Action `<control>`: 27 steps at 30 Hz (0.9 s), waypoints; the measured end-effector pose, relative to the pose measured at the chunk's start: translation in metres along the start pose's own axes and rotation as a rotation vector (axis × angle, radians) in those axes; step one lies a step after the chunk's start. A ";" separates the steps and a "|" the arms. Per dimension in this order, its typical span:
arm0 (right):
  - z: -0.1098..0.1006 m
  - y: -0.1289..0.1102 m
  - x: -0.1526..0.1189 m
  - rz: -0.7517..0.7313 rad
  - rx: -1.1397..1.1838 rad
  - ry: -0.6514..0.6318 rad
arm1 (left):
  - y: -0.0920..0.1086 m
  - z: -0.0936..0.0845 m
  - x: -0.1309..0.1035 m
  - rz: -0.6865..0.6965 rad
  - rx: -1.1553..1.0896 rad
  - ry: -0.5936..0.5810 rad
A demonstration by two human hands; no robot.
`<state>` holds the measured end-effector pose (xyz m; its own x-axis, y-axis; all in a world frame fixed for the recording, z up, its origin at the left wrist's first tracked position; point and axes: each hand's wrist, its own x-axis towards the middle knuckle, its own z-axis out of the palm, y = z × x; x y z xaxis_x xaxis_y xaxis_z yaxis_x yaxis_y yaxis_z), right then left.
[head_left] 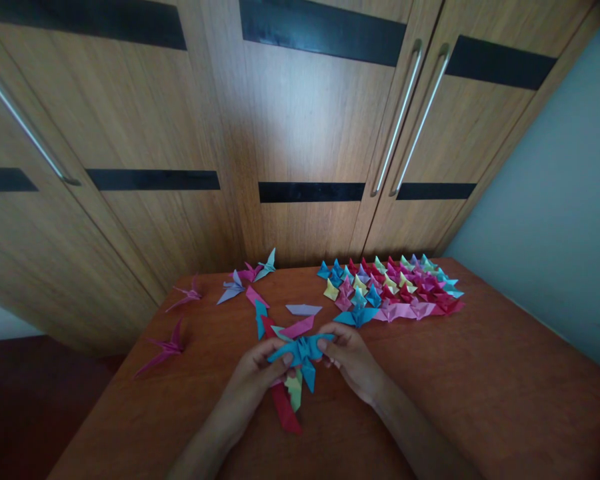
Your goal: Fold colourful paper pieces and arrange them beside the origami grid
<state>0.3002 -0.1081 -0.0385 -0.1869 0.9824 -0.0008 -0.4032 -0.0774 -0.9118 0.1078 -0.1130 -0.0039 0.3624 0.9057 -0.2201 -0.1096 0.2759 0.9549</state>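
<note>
A blue origami crane [305, 351] is held up between my two hands, its wings spread to either side. My left hand [260, 370] pinches the left wing between thumb and fingers. On the opposite wing, my right hand [353, 360] keeps a similar pinch. One pointed blue end hangs down toward me. Below and behind it lie loose folded paper strips: a red strip [285, 410], a yellow-green piece [295, 388], a pink strip [299, 327] and a lilac strip [304, 310]. The crane partly hides these pieces.
Rows of small folded paper pieces [390, 287] in many colours stand at the back right, a blue winged piece [357, 316] at their front corner. Several finished cranes, including a magenta crane [167, 348] and a lilac crane [233, 285], sit left. A wooden wardrobe [300, 127] borders the table [480, 393].
</note>
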 end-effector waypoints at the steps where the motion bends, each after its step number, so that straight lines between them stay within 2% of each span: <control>1: 0.000 0.001 0.000 0.005 0.000 -0.005 | 0.000 0.000 0.000 0.007 0.020 0.002; 12: -0.005 0.003 -0.004 0.144 0.091 -0.144 | -0.003 0.001 -0.001 0.049 -0.001 -0.098; 19: -0.009 0.006 -0.009 0.166 0.225 -0.289 | -0.008 0.000 -0.007 -0.003 -0.215 -0.198; 22: -0.010 0.007 -0.010 0.135 0.243 -0.284 | -0.010 0.001 -0.009 -0.010 -0.300 -0.177; 27: -0.008 0.006 -0.010 0.106 0.283 -0.198 | -0.013 -0.001 -0.011 0.006 -0.366 -0.199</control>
<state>0.3072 -0.1173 -0.0469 -0.4000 0.9164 0.0153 -0.5991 -0.2488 -0.7610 0.1048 -0.1260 -0.0140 0.5283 0.8379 -0.1376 -0.4213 0.3993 0.8143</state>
